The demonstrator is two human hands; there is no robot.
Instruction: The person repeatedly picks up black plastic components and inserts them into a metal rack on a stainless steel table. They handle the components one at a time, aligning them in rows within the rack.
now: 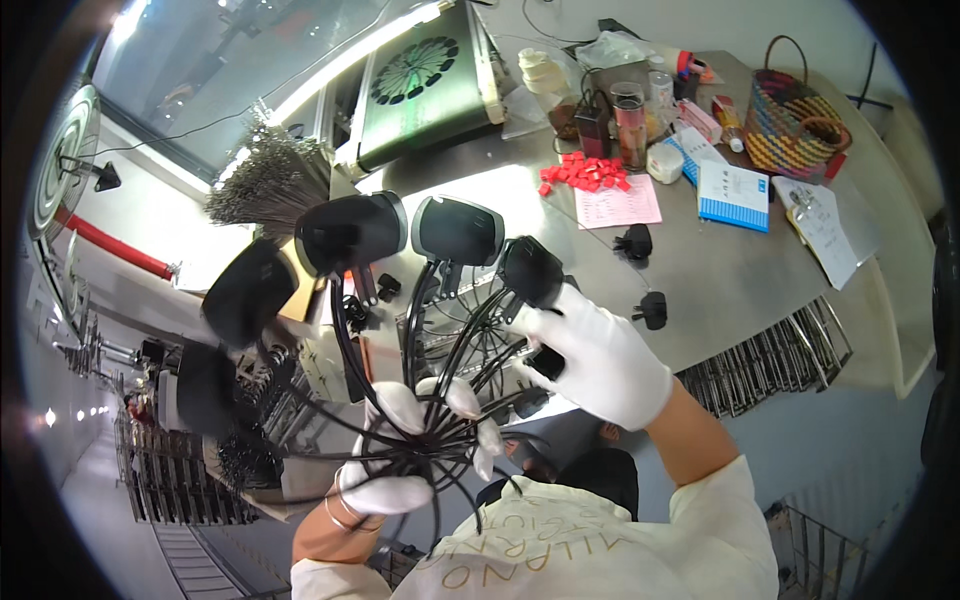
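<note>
My left hand, in a white glove, is closed around the gathered middle of a bundle of thin black stalks. The stalks fan out in all directions and carry flat, rounded black heads: one upright in the middle, a larger one left of it, and others further left, blurred. My right hand, gloved too, has its fingers bent around the stalk end of a black head on the bundle's right side. Another small dark piece shows by its thumb. The fingertips are partly hidden.
A grey table carries red pieces, a pink sheet, two loose black parts, bottles, booklets and a woven basket. A green conveyor with a ring of black heads stands behind. Wire stalks bunch at left.
</note>
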